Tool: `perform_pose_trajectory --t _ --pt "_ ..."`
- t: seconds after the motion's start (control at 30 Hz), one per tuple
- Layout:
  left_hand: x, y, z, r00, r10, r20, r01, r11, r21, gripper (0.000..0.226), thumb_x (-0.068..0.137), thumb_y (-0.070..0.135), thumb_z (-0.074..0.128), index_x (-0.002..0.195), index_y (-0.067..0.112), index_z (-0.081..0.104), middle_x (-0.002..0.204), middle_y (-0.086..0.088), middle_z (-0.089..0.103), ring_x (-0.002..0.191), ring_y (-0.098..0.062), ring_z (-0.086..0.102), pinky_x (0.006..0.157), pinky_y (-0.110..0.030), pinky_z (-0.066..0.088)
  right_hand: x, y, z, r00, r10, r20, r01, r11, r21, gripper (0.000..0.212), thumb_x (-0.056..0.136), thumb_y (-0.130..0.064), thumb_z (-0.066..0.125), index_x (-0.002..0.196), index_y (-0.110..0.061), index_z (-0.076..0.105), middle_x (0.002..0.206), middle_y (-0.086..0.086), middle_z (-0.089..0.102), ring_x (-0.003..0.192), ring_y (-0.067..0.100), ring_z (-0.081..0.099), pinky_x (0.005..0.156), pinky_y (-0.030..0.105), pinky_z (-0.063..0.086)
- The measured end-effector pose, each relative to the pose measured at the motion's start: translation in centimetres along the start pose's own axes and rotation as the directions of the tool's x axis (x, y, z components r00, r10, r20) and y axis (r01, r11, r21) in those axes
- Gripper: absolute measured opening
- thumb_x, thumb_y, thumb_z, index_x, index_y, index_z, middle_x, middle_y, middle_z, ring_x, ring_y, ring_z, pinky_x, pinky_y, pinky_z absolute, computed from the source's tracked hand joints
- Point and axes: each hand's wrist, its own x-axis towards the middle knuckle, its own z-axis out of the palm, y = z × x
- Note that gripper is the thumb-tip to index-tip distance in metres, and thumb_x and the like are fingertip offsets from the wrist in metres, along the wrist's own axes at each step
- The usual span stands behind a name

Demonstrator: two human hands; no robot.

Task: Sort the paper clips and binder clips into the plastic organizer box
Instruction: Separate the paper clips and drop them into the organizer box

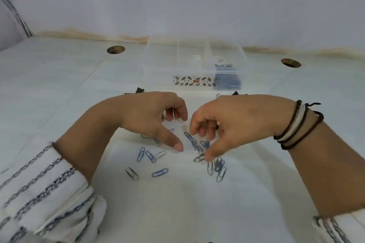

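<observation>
Several blue and silver paper clips lie scattered on the white table in front of me. My left hand hovers over them with fingers curled and apart from the thumb, whose tip touches the table; nothing shows in its grasp. My right hand curls over a bunch of paper clips, with its fingertips on the far side and its thumb on a silver clip. The clear plastic organizer box stands behind, with blue paper clips in its right compartment. Black binder clips peek out behind both hands.
The box's left and middle compartments look bare. Two round holes are cut in the table top at the back left and back right. A white wall runs close behind the box. More paper clips lie below my right thumb.
</observation>
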Motion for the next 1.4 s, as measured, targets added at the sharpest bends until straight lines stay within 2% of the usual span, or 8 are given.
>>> perform_pose_trajectory --t 0.2,0.33,0.47,0.6,1.0,1.27,1.33,1.4 --pt "0.3 -0.9 0.3 0.994 0.040 0.105 -0.051 0.993 0.106 0.082 0.047 0.068 0.092 0.116 0.051 0.051 0.110 0.026 0.049 0.103 0.004 0.052 0.086 -0.023 0.049 -0.5 -0.3 0.9 0.982 0.121 0.144 -0.093 0.978 -0.186 0.063 0.059 -0.062 0.087 0.105 -0.035 0.053 0.088 -0.009 0.071 0.077 0.007 0.065 0.068 0.031 0.055" --pt "0.7 -0.3 0.7 0.997 0.040 0.068 -0.046 0.994 0.095 0.056 0.061 0.057 0.092 0.100 0.049 0.053 0.102 0.019 0.055 0.093 -0.001 0.055 0.077 -0.023 0.046 0.7 -1.2 2.0 0.998 0.026 0.053 -0.017 0.986 -0.167 0.046 0.070 -0.056 0.084 0.095 -0.029 0.058 0.073 -0.008 0.075 0.064 0.002 0.065 0.054 0.020 0.044" --pt "1.0 -0.4 0.8 0.995 0.098 0.002 -0.098 0.994 0.050 0.039 0.065 0.056 0.089 0.094 0.043 0.065 0.097 0.015 0.061 0.091 -0.003 0.057 0.081 -0.028 0.051 1.4 -1.5 2.1 0.994 -0.053 -0.101 0.040 0.991 -0.126 0.028 0.085 -0.043 0.076 0.102 -0.025 0.064 0.086 -0.007 0.073 0.064 0.000 0.058 0.065 0.023 0.050" --pt "1.3 -0.6 1.2 0.986 0.162 -0.046 -0.161 0.987 0.028 0.028 0.072 0.049 0.088 0.094 0.038 0.075 0.094 0.013 0.064 0.091 -0.004 0.059 0.078 -0.022 0.050 1.4 -1.1 2.0 0.987 -0.098 -0.129 0.076 0.984 -0.164 0.043 0.080 -0.055 0.076 0.111 -0.028 0.066 0.097 -0.012 0.062 0.072 -0.006 0.051 0.071 0.022 0.049" --pt "1.0 -0.8 0.9 0.992 0.125 -0.032 -0.127 0.989 -0.075 0.007 0.085 0.028 0.083 0.092 0.029 0.082 0.080 0.011 0.079 0.073 -0.006 0.071 0.077 -0.027 0.057 2.4 -0.7 2.9 0.953 -0.173 -0.248 0.115 0.966 -0.233 0.003 0.084 -0.025 0.064 0.087 -0.026 0.067 0.077 -0.009 0.064 0.065 -0.002 0.050 0.068 0.029 0.052" --pt "0.1 -1.9 -0.3 0.990 0.115 -0.081 -0.133 0.955 -0.266 0.006 0.086 0.019 0.083 0.086 0.026 0.081 0.081 0.003 0.080 0.073 -0.012 0.073 0.075 -0.025 0.058 1.0 1.6 0.1 0.919 -0.047 -0.391 0.171 0.942 0.288 0.005 0.087 -0.012 0.074 0.086 -0.017 0.073 0.069 -0.009 0.072 0.059 0.001 0.067 0.061 0.014 0.052" --pt "0.0 -1.6 -0.7 0.973 0.137 -0.184 -0.196 0.915 -0.354 0.006 0.084 0.017 0.083 0.086 0.022 0.082 0.082 0.001 0.080 0.074 -0.014 0.073 0.074 -0.024 0.056 0.7 2.9 -0.7 0.845 0.052 -0.533 0.213 0.880 0.424 0.002 0.088 -0.012 0.076 0.088 -0.013 0.074 0.073 -0.001 0.075 0.062 0.009 0.072 0.063 0.019 0.057" --pt "0.4 -1.0 -1.3 0.934 0.147 -0.326 -0.282 0.862 -0.420 0.005 0.082 0.020 0.084 0.087 0.019 0.083 0.084 -0.003 0.080 0.078 -0.023 0.073 0.076 -0.031 0.057 0.7 4.6 -1.6 0.694 0.209 -0.689 0.259 0.820 0.510 0.004 0.088 -0.012 0.077 0.089 -0.009 0.075 0.074 0.005 0.077 0.062 0.016 0.073 0.066 0.026 0.061"
